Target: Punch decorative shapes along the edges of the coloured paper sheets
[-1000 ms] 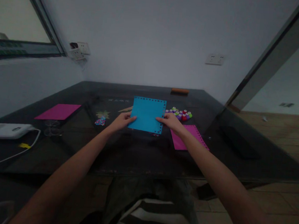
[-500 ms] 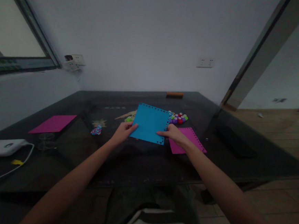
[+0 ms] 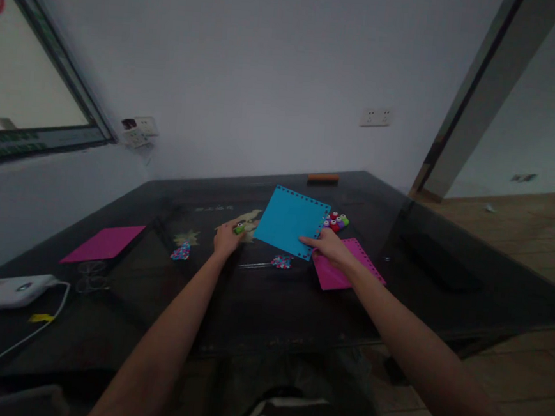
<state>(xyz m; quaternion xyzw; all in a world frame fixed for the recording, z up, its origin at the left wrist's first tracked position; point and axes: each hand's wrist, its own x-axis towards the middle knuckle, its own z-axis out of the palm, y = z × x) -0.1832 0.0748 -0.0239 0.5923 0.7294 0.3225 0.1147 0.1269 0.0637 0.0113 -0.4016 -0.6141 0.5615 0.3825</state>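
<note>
My right hand [image 3: 331, 245] pinches the lower right edge of a blue sheet [image 3: 293, 222] with small cut-outs along its edges, holding it tilted above the table. My left hand [image 3: 226, 239] is closed at a small green toy with an eye [image 3: 239, 229], its fingers partly hidden. Several red, purple and green eye toys [image 3: 336, 222] lie behind the sheet's right edge. Under my right hand is a pink sheet [image 3: 347, 265] with a similar punched edge. A pink-and-blue speckled cluster [image 3: 281, 261] with a thin pale stick lies in front of the blue sheet.
On the dark table [image 3: 269, 316], a second speckled cluster [image 3: 181, 251] and a pink sheet [image 3: 104, 244] lie to the left. Clear glasses-like loops [image 3: 92, 277] and a white device [image 3: 9, 292] with a cable are nearby. A brown block [image 3: 323, 178] sits at the back; a black slab [image 3: 441, 262] lies right.
My left hand has let go of the blue sheet and moved to the green toy. The sheet has shifted right and up in my right hand, uncovering the speckled cluster with the stick.
</note>
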